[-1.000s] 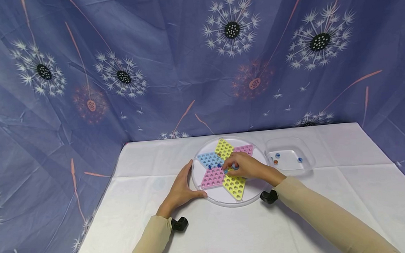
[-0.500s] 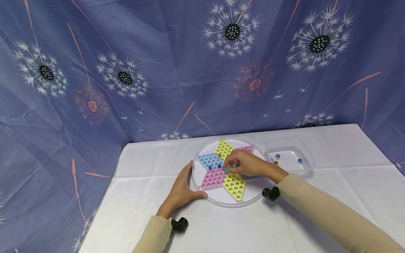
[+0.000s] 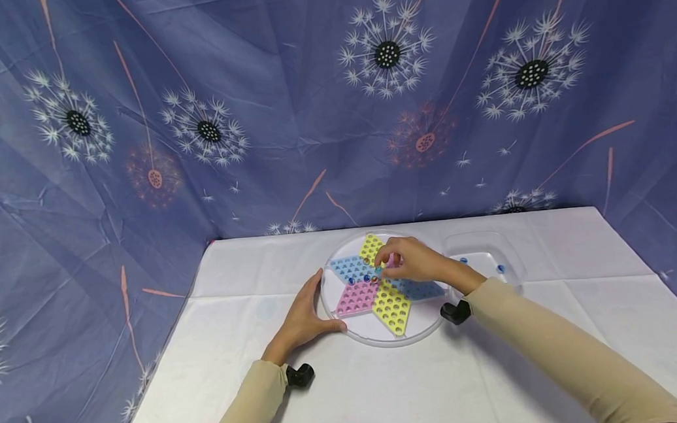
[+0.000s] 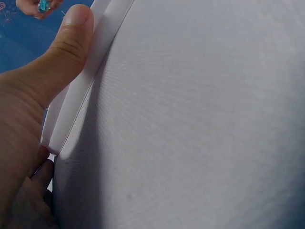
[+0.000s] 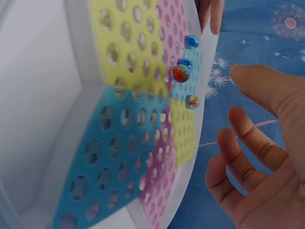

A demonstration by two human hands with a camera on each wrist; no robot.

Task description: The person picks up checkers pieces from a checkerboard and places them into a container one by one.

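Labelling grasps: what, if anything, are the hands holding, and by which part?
Right hand pinches a light-blue marble by its sides. Left hand rests against the Chinese checkers board's rim, no clear grip.

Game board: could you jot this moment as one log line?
left hand: touching game board | right hand: pinching blue-green marble over board | on board: four marbles | clear container: blue marbles inside

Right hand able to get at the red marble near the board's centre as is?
Probably yes: the right hand is close by, with nothing visible between it and the red marble. But it seems to pinch a teal marble, which may need setting down first.
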